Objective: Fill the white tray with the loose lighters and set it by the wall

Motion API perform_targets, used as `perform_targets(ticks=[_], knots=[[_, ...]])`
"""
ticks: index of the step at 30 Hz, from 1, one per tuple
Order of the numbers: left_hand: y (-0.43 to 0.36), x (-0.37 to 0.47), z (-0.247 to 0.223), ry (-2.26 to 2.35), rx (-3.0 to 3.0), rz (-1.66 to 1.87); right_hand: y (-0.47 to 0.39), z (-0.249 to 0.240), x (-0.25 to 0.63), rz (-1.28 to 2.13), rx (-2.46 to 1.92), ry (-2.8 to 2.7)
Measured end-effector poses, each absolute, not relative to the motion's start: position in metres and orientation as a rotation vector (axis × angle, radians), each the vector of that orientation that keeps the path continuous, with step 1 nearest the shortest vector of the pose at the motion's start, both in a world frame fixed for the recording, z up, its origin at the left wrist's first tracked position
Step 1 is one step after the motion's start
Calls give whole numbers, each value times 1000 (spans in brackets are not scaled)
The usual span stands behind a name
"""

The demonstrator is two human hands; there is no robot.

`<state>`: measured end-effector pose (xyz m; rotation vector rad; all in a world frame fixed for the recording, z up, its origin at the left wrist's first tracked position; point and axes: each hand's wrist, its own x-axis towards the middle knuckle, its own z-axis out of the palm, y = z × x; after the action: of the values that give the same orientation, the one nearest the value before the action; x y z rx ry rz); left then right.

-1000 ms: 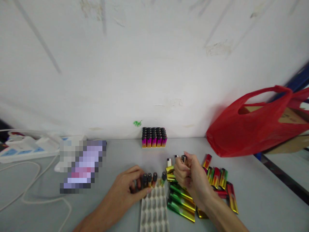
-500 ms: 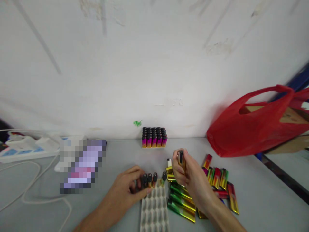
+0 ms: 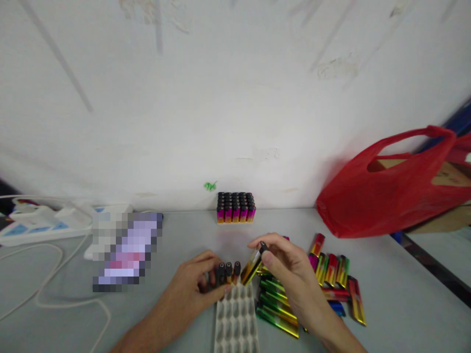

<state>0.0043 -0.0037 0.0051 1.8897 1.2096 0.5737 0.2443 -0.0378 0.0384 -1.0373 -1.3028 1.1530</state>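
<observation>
Tray [image 3: 237,321] of pale, moulded pockets lies nearest, between the two hands; its cells presumably hold lighters on end. Green-and-gold lighters [image 3: 275,318] lie on their sides below the right hand, likely kept there for short reaches. The left hand [image 3: 200,282] curls about the tray's far left corner, thumb in front, seemingly steadying three upright lighters [image 3: 229,269]; whether it pinches them I cannot tell. The right hand [image 3: 294,267] pinches a tilted gold lighter [image 3: 252,265] near its black top between thumb and fingers, leaving the lower end free over the far row; whether that end sits in a pocket is unclear. Red-and-gold lighters [image 3: 331,267] lie loose to the right hand's right. Beyond the left hand lies a phone [image 3: 128,250], its screen pixelated. Farther, past both hands, purple-and-orange lighters [image 3: 235,212] stand in a tight block against the wall [image 3: 235,98]. No brand or label is readable.
</observation>
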Motion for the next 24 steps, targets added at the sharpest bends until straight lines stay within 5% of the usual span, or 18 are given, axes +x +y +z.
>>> perform_targets(ticks=[8, 24], knots=[[-5, 4, 5, 1206, 1892, 567, -43, 46, 242, 736, -1146, -1807], [-3, 5, 4, 1203, 1906, 567, -39, 42, 242, 679, -1175, -1931]])
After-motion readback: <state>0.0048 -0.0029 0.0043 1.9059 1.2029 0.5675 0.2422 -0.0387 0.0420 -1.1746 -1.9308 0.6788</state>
